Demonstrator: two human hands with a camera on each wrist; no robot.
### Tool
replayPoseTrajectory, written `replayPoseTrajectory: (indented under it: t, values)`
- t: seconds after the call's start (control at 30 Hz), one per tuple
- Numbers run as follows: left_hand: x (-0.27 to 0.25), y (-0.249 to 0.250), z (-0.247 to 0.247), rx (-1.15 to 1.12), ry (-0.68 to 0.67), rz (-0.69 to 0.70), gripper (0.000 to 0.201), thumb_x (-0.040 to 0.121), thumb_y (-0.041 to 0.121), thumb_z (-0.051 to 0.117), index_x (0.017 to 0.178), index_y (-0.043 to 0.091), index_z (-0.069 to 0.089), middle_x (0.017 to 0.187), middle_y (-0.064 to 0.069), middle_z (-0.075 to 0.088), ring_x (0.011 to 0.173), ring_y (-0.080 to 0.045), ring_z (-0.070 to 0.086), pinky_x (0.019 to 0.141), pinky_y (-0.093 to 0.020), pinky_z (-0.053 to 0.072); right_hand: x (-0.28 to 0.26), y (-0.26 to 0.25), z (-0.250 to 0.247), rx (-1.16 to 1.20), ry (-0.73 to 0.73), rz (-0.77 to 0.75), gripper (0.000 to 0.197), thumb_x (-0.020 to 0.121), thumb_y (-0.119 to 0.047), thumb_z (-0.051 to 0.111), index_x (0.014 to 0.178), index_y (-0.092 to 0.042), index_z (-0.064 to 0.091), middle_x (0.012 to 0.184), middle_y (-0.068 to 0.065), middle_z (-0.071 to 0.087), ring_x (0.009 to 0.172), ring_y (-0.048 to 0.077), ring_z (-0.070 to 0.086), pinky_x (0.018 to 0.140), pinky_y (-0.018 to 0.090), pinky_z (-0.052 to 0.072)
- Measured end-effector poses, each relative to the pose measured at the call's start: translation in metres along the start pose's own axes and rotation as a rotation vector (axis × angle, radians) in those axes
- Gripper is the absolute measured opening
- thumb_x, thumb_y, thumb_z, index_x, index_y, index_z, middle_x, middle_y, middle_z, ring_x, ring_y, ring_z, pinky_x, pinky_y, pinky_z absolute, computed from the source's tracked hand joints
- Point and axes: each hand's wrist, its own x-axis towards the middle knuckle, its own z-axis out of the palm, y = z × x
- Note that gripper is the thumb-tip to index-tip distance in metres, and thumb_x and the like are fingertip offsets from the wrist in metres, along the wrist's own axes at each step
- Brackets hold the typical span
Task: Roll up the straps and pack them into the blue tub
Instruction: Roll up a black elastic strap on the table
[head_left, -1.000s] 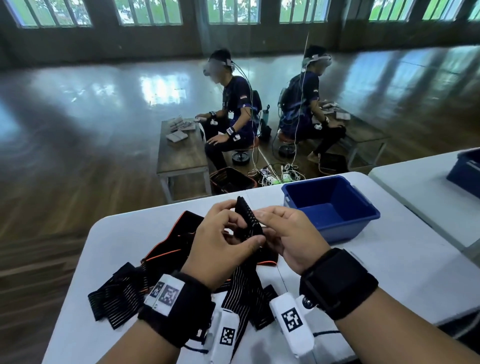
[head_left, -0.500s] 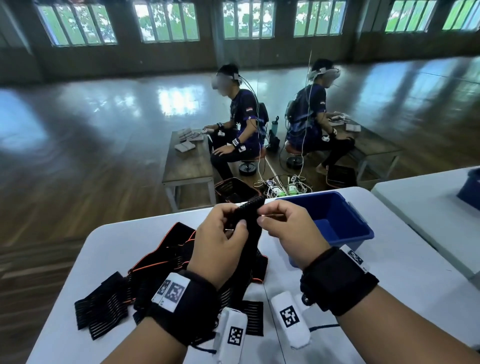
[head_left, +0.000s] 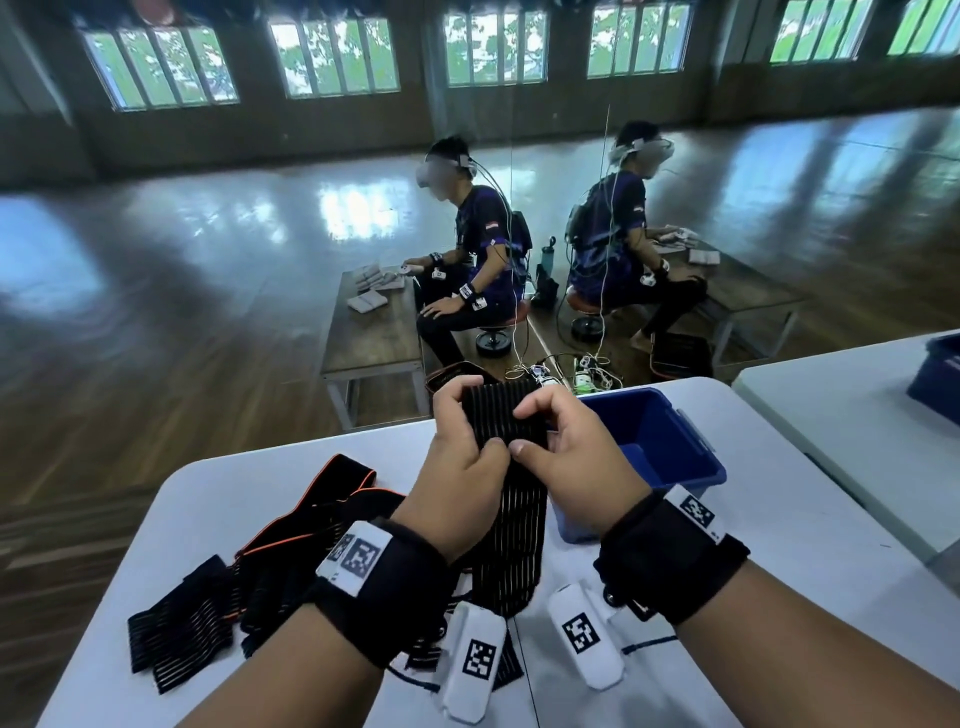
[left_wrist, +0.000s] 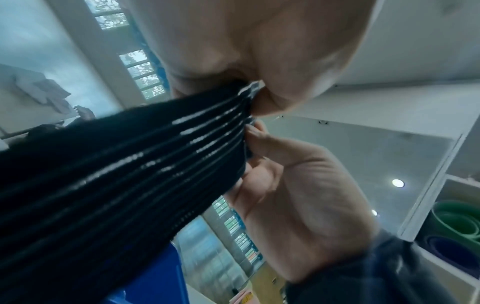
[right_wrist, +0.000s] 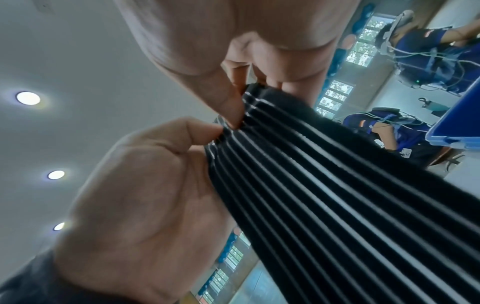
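- Raised since a second ago, the strap (head_left: 506, 421) now stands flat and upright between your hands, its ribbed face turned toward you where before it showed edge-on; the head camera has tipped up too, so the table sits lower in view.
- Nearest you, the white table (head_left: 810, 545) carries the strap's loose tail, which runs down from your hands to the tabletop between your wrists.
- Your left hand (head_left: 460, 467) pinches the strap's top end with thumb and curled fingers; your right hand (head_left: 569, 447) pinches the same end just beside it, thumbs nearly touching.
- Both wrist views show the two hands close together, each clamped on the black band with its thin pale stripes.
- That squared-up end is, by the look of it, the start of a roll: no turn is wound yet, and the whole length hangs free.
- To your left, more straps (head_left: 260, 571) lie in a loose heap on the table, some edged in orange, none rolled.
- Just past your right hand, the blue tub (head_left: 675, 441) sits on the table; what shows of its inside holds no strap.
- Packing looks barely begun.
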Motion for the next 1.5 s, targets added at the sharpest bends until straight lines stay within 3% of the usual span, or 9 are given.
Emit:
replayPoseTrajectory:
  t: [0.2, 0.37, 0.5, 0.7, 0.97, 1.07, 1.2, 1.37, 1.5]
  values:
    - [0.022, -0.054, -0.003, -0.103, -0.002, -0.213, 0.039, 0.098, 0.025, 0.046, 0.136, 0.032, 0.04, 0.108, -0.005, 0.06, 0.086, -0.018, 0.062, 0.07, -0.035, 0.052, 0.009, 0.009, -0.022, -0.105, 0.077, 0.034, 0.034, 0.084, 0.003, 0.068, 0.091, -0.03, 0.062, 0.097, 0.007, 0.068, 0.089, 0.023, 0.068, 0.085, 0.05, 0.059]
    - [0.025, -0.154, -0.018, 0.519, -0.262, -0.364, 0.05, 0.096, 0.052, 0.047, 0.144, 0.035, 0.043, 0.131, -0.002, 0.057, 0.121, -0.021, 0.056, 0.105, -0.041, 0.045, 0.004, 0.021, -0.038, -0.164, 0.108, 0.082, 0.033, 0.085, 0.002, 0.068, 0.091, -0.03, 0.063, 0.102, 0.01, 0.07, 0.093, 0.027, 0.069, 0.086, 0.052, 0.058]
    - [0.004, -0.201, -0.019, 1.037, -0.57, -0.437, 0.062, 0.096, 0.062, 0.036, 0.153, 0.052, 0.016, 0.166, 0.005, 0.018, 0.15, -0.034, 0.02, 0.115, -0.059, 0.03, -0.003, 0.03, -0.046, -0.178, 0.119, 0.134, 0.029, 0.087, 0.001, 0.068, 0.094, -0.026, 0.063, 0.101, 0.008, 0.071, 0.094, 0.027, 0.071, 0.086, 0.052, 0.059]
    - [-0.036, -0.222, -0.025, 1.235, -0.743, -0.424, 0.061, 0.098, 0.067, 0.027, 0.154, 0.054, 0.006, 0.168, 0.01, -0.017, 0.151, -0.047, -0.01, 0.115, -0.067, 0.019, -0.005, 0.041, -0.043, -0.188, 0.103, 0.176, 0.029, 0.087, 0.002, 0.068, 0.093, -0.027, 0.063, 0.101, 0.008, 0.071, 0.094, 0.026, 0.071, 0.083, 0.05, 0.061]
    - [-0.073, -0.21, -0.075, 1.15, -0.752, -0.342, 0.048, 0.095, 0.053, 0.044, 0.142, 0.058, 0.035, 0.168, 0.016, 0.0, 0.154, -0.041, -0.006, 0.118, -0.065, 0.012, 0.013, 0.038, -0.019, -0.128, 0.067, 0.175, 0.026, 0.088, 0.007, 0.066, 0.097, -0.017, 0.062, 0.099, 0.008, 0.07, 0.09, 0.02, 0.071, 0.081, 0.038, 0.062]
    - [-0.086, -0.205, -0.081, 1.048, -0.657, -0.402, 0.025, 0.095, 0.054, 0.044, 0.112, 0.052, 0.062, 0.164, 0.023, 0.016, 0.155, -0.035, -0.002, 0.119, -0.059, 0.014, 0.019, 0.033, -0.014, -0.095, 0.066, 0.147, 0.025, 0.087, 0.01, 0.065, 0.098, -0.013, 0.062, 0.097, 0.006, 0.069, 0.085, 0.012, 0.069, 0.075, 0.026, 0.059]
    - [-0.092, -0.205, -0.073, 1.019, -0.568, -0.454, 0.04, 0.096, 0.063, 0.042, 0.067, 0.038, 0.055, 0.15, 0.025, 0.042, 0.155, -0.032, 0.005, 0.116, -0.054, 0.021, 0.025, 0.028, -0.012, -0.067, 0.059, 0.12, 0.026, 0.087, 0.009, 0.065, 0.1, -0.013, 0.062, 0.1, 0.007, 0.07, 0.09, 0.017, 0.069, 0.08, 0.029, 0.06]
    - [-0.097, -0.201, -0.057, 1.097, -0.501, -0.447, 0.026, 0.094, 0.046, 0.053, 0.097, 0.026, 0.07, 0.147, 0.02, 0.045, 0.154, -0.033, 0.006, 0.114, -0.051, 0.028, 0.027, 0.021, -0.011, -0.069, 0.038, 0.092, 0.029, 0.088, 0.008, 0.065, 0.096, -0.019, 0.062, 0.105, 0.014, 0.07, 0.099, 0.031, 0.07, 0.088, 0.045, 0.06]
    - [-0.099, -0.199, -0.058, 1.092, -0.485, -0.411, 0.018, 0.092, 0.041, 0.047, 0.088, 0.03, 0.061, 0.137, 0.022, 0.052, 0.147, -0.032, 0.023, 0.109, -0.049, 0.034, 0.029, 0.003, -0.013, -0.057, 0.059, 0.036, 0.029, 0.087, 0.006, 0.065, 0.095, -0.022, 0.063, 0.106, 0.018, 0.069, 0.098, 0.037, 0.069, 0.086, 0.052, 0.059]
